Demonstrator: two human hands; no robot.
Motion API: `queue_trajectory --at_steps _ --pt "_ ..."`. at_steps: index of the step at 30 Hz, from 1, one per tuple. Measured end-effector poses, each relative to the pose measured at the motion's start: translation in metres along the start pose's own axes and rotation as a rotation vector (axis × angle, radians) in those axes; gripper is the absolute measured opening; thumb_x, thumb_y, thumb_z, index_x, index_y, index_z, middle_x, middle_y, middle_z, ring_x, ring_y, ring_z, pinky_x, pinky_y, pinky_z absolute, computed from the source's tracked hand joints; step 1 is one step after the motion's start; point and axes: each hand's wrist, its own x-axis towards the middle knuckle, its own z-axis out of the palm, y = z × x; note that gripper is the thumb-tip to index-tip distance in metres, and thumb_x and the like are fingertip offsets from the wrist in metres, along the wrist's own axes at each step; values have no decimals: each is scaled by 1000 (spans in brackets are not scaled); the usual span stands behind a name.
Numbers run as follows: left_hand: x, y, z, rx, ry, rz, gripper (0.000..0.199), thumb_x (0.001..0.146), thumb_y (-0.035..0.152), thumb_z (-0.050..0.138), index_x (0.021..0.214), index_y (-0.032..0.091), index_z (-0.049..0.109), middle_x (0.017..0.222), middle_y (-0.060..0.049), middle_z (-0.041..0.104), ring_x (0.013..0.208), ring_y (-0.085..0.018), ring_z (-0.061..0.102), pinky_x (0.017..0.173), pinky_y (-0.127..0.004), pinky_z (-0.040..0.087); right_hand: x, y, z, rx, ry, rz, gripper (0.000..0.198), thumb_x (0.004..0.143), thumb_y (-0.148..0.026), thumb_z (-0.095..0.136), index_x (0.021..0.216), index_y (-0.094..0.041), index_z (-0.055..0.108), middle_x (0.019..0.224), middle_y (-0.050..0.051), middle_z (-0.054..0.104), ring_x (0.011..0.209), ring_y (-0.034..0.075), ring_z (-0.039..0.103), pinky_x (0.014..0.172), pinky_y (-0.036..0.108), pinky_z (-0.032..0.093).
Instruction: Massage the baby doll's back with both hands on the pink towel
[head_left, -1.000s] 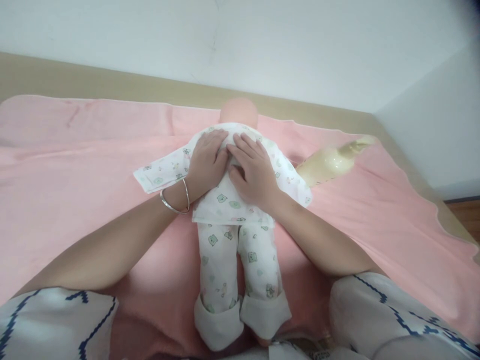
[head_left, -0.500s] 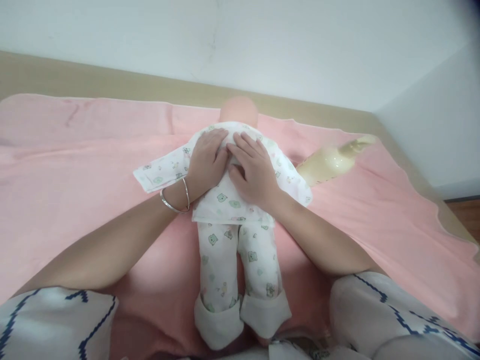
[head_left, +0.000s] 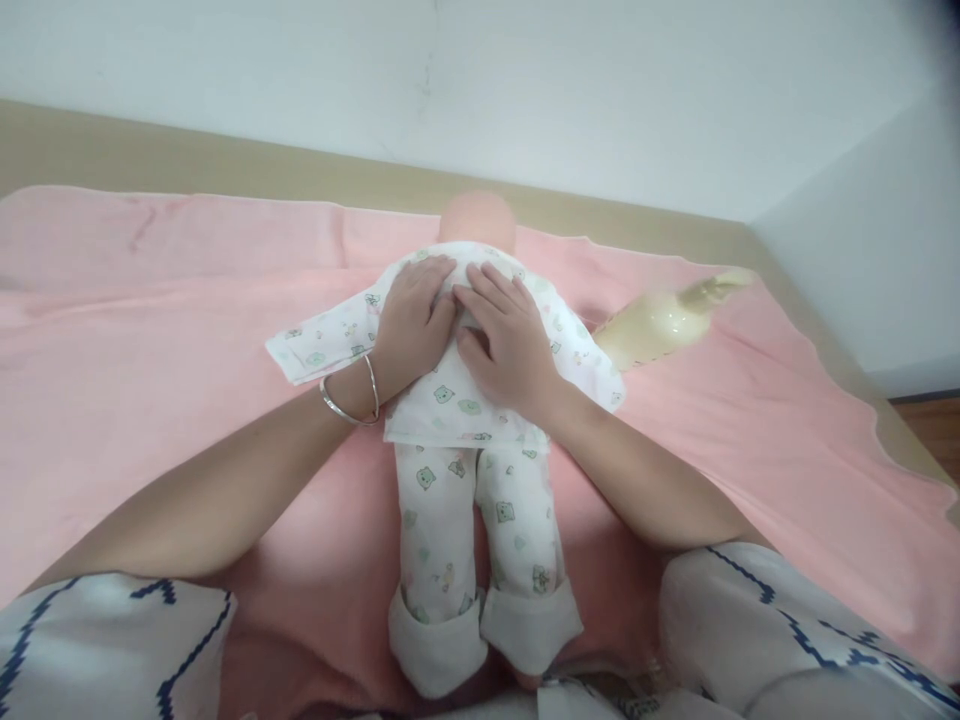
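A baby doll (head_left: 478,220) lies face down on a pink blanket (head_left: 187,400), its bare head away from me. It wears a white printed top (head_left: 457,415) and matching trousers (head_left: 439,510) with cuffs turned up. My left hand (head_left: 416,315) rests flat on the left of its upper back, fingers stretched out. On the right of the back lies my right hand (head_left: 506,335), fingers slightly spread and the thumb bent inward. The two hands nearly meet along the doll's middle. Neither grips anything. The doll's arms are hidden in the sleeves.
A pump bottle (head_left: 656,325) with yellowish-clear plastic lies on its side by the doll's right sleeve. Beige bed or table surface (head_left: 225,155) borders the blanket at the back. Behind it rises a white wall (head_left: 600,90).
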Motion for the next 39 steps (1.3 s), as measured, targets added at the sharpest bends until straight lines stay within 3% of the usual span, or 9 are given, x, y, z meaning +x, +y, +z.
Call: queue_trajectory --at_steps 8,17,21,26,29,33,39 --pt "1 3 0 7 -18 -18 79 101 66 13 136 10 55 145 -14 58 138 -28 50 124 -51 38 0 0 0 -2 9 -5 50 92 -20 37 136 -13 59 158 10 44 152 27 34 128 55 25" --pt "0 8 -4 -18 -45 -54 71 102 62 15 137 12 52 146 -13 56 139 -27 49 124 -51 37 -2 -1 1 -13 21 -17 51 91 -20 36 137 -12 59 157 10 46 152 27 34 127 55 24" --pt "1 10 -4 -40 -27 -133 60 103 53 25 145 12 41 154 -14 47 146 -27 40 127 -49 32 -3 -4 0 -7 -15 -9 55 94 -21 34 144 -10 53 160 10 42 154 27 30 129 56 20" --pt "3 11 -5 38 -82 -133 55 103 41 27 146 9 39 155 -15 45 151 -29 32 130 -51 24 -1 -6 -2 -4 -80 34 58 95 -25 33 149 -9 47 164 10 34 156 28 24 129 57 16" --pt "3 24 -9 115 -152 -159 51 102 30 27 146 8 41 157 -15 42 154 -29 28 132 -51 19 5 0 -3 24 -121 51 59 96 -26 32 152 -13 44 166 7 30 157 26 20 129 58 15" --pt "-5 55 -16 178 -275 -232 54 101 21 26 152 5 34 166 -16 25 159 -31 14 133 -55 11 14 15 -5 34 -136 90 58 98 -24 25 152 -16 43 167 6 28 158 25 19 129 57 15" --pt "-17 67 -14 147 -248 -73 54 100 22 28 152 6 38 166 -15 28 158 -27 18 133 -50 13 25 26 -10 6 -170 162 58 100 -29 24 155 -12 37 167 11 26 157 29 20 127 58 18"
